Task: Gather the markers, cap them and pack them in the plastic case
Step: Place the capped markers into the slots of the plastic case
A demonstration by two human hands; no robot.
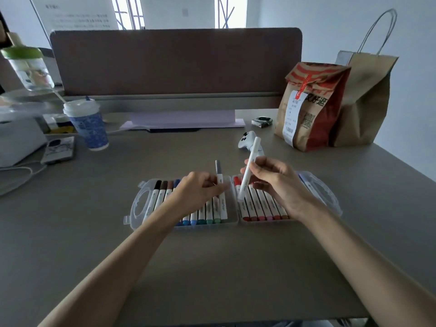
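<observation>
Both hands grip markers over an open plastic case on a desk.

Right hand (pixel 273 180) pinches a white marker (pixel 250 166) between thumb and curled fingers, holding it tilted, its lower end touching the row of red, pink and orange markers (pixel 262 204) in the case's right half. Left hand (pixel 198 192), fingers curled, holds a grey-capped marker (pixel 219 178) at the right edge of the left half, beside a row of black, brown, blue and green markers (pixel 203 213). The clear plastic case (pixel 139 206) lies flat and opened out on the grey desk (pixel 212 267). Beyond it lies a white game controller (pixel 246 140). Farther left are a phone (pixel 60 149) and a blue patterned paper cup (pixel 88 125). Far right stand a printed paper bag (pixel 311 107) and a plain brown bag (pixel 368 97). A brown divider panel (pixel 174 62) crosses the back.
</observation>
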